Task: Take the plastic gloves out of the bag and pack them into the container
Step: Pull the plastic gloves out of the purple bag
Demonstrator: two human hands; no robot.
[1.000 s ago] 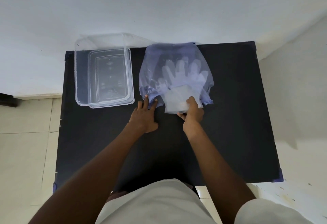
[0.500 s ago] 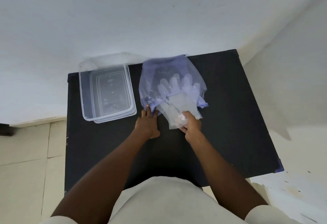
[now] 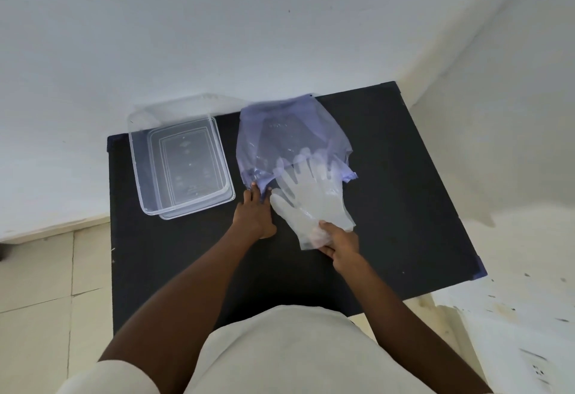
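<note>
Since half a second ago the plastic gloves (image 3: 311, 194) have been pulled much further out of the bag (image 3: 286, 141); only the fingertips are left under its mouth. The cuff end is pinched by the right hand (image 3: 339, 242), closed around it. The bag's near corner is pinned flat by the left hand (image 3: 253, 214), fingers pressed down. Gloves: thin, milky, crinkly film. Bag: floppy purple-tinted plastic. Left of the left hand, a clear rigid rectangular container (image 3: 183, 160) is parked on the matte black table (image 3: 404, 207).
</note>
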